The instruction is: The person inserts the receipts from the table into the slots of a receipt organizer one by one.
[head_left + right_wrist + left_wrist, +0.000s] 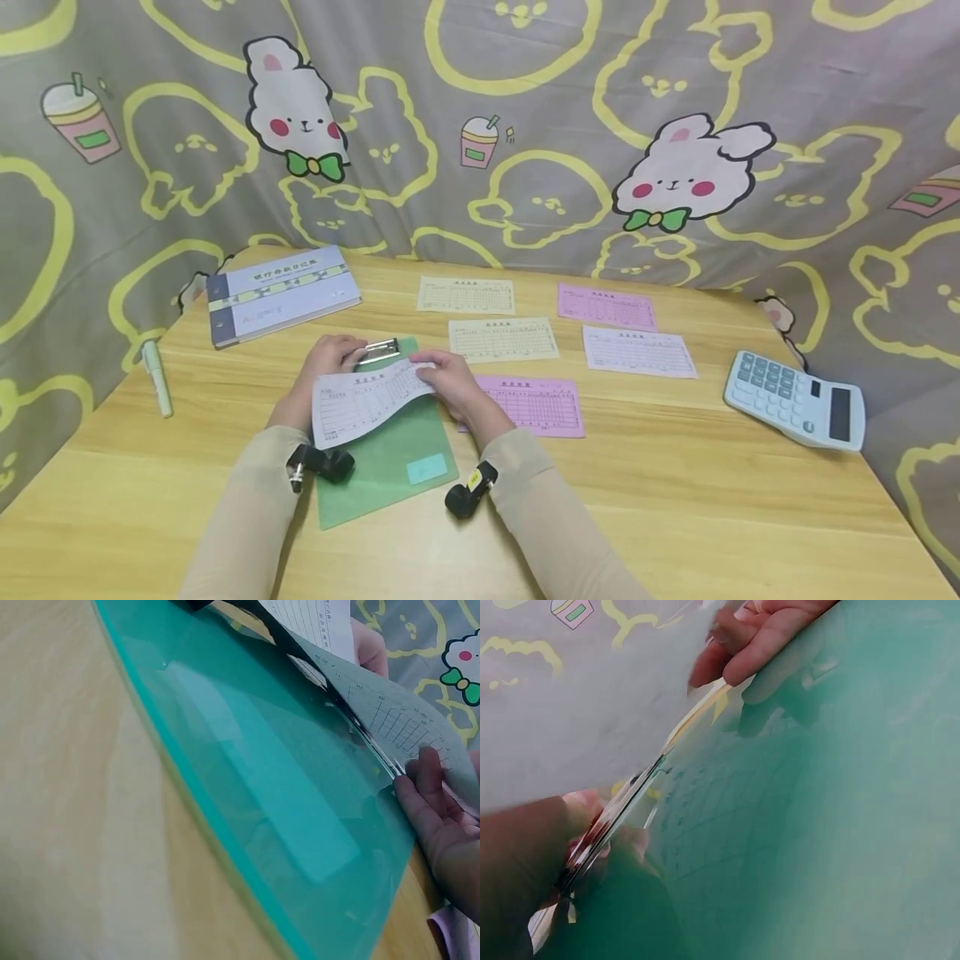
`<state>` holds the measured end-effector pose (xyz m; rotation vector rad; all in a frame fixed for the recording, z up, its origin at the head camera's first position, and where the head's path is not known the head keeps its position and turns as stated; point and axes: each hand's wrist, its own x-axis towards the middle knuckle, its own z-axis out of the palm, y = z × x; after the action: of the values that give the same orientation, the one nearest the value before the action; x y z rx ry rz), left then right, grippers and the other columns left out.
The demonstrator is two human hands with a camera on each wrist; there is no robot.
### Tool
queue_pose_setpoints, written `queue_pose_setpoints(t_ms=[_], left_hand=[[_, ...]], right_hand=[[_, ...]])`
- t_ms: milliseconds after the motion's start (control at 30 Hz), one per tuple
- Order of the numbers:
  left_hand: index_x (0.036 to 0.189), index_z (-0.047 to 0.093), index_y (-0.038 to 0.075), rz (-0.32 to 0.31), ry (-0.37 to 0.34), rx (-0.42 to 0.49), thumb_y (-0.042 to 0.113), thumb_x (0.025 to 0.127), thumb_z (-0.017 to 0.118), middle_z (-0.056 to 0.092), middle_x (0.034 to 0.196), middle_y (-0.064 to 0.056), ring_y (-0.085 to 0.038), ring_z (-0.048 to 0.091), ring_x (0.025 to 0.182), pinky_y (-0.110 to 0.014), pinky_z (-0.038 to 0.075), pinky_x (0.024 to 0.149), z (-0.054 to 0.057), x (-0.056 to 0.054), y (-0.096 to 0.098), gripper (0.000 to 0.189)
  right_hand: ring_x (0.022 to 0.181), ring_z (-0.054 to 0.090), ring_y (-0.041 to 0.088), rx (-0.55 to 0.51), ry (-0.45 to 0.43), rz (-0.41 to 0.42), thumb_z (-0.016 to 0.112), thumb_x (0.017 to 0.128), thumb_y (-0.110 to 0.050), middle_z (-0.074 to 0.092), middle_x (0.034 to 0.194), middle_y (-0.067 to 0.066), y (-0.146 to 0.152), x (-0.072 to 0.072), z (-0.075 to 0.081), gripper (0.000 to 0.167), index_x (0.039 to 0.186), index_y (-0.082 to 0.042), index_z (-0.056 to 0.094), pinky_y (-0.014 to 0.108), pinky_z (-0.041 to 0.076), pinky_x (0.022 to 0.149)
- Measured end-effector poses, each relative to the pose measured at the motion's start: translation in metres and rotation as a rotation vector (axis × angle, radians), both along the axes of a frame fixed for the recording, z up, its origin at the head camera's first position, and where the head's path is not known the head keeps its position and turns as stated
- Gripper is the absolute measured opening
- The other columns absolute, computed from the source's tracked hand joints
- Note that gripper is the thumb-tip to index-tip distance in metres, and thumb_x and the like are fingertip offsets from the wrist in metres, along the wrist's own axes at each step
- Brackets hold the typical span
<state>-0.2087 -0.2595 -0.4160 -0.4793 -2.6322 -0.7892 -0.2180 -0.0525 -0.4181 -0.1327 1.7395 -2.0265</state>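
A green clipboard (375,483) lies on the table in front of me, its metal clip (378,351) at the far end and a light blue label (427,469) near the closer edge. My left hand (326,360) grips the clipboard at the clip; the paper hides part of this hand. Between thumb and fingers my right hand (456,385) pinches the right end of a white printed slip (352,410). That slip bows upward over the board, near the clip. In the right wrist view, the right fingertips (409,780) are by the slip's edge.
Pink, white and cream slips lie in a loose group to the right, the nearest a pink slip (536,408) beside my right hand. A blue calculator (795,400) sits far right. On the left are a ledger book (285,292) and a pale green pen (157,379). A patterned curtain (540,100) stands behind.
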Motion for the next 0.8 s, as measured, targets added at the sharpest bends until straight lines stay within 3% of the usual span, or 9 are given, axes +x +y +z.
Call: queue_pose_setpoints(t_ms=[133,233,300,467,633,800], left_hand=[[0.091,0.062,-0.008,-0.013,-0.090,0.082,0.004,0.082,0.056,0.061,0.086,-0.020,-0.035,0.056,0.082,-0.045,0.040,0.076,0.0043,-0.0031,-0.0036,0.016],[0.092,0.064,-0.005,0.028,-0.210,0.123,0.007,0.084,0.054,0.063,0.085,-0.017,-0.031,0.058,0.080,-0.043,0.043,0.072,0.0084,-0.0038,-0.0048,0.017],[0.091,0.065,-0.002,0.056,-0.254,0.119,0.010,0.085,0.054,0.063,0.086,-0.016,-0.028,0.058,0.079,-0.041,0.044,0.069,0.0099,-0.0049,-0.0049,0.017],[0.091,0.067,0.001,0.078,-0.260,0.081,0.014,0.085,0.054,0.064,0.088,-0.014,-0.025,0.058,0.078,-0.038,0.044,0.067,0.0089,-0.0073,-0.0055,0.019],[0.093,0.066,0.002,0.093,-0.264,0.081,0.014,0.085,0.054,0.063,0.090,-0.013,-0.028,0.057,0.085,-0.041,0.042,0.075,0.0088,-0.0065,-0.0066,0.019],[0.092,0.067,0.002,0.099,-0.268,0.089,0.014,0.085,0.055,0.063,0.091,-0.014,-0.030,0.056,0.089,-0.043,0.040,0.080,0.0082,-0.0054,-0.0066,0.018]], right_hand=[[0.085,0.058,0.021,0.012,0.002,-0.014,0.045,0.072,0.010,0.057,0.100,0.011,-0.0003,0.0005,0.0017,0.038,0.108,0.003,0.055,0.028,0.047,0.071],[0.081,0.058,0.020,0.054,0.023,-0.019,0.044,0.067,0.011,0.057,0.097,0.010,-0.0013,0.0009,0.0017,0.039,0.102,0.001,0.058,0.028,0.048,0.068],[0.077,0.059,0.019,0.089,0.049,-0.022,0.043,0.067,0.010,0.058,0.094,0.010,-0.0016,0.0012,0.0013,0.036,0.098,0.001,0.059,0.027,0.048,0.065],[0.072,0.058,0.017,0.144,0.111,-0.027,0.043,0.069,0.009,0.057,0.091,0.008,-0.0021,0.0021,0.0002,0.031,0.092,0.000,0.061,0.025,0.048,0.061],[0.086,0.054,0.017,0.145,0.169,-0.039,0.046,0.070,0.010,0.053,0.106,0.006,-0.0018,0.0022,-0.0011,0.034,0.099,-0.001,0.061,0.025,0.047,0.069],[0.090,0.053,0.018,0.096,0.146,-0.033,0.052,0.074,0.009,0.050,0.113,0.008,-0.0016,0.0017,-0.0016,0.036,0.107,-0.001,0.057,0.025,0.046,0.072]])
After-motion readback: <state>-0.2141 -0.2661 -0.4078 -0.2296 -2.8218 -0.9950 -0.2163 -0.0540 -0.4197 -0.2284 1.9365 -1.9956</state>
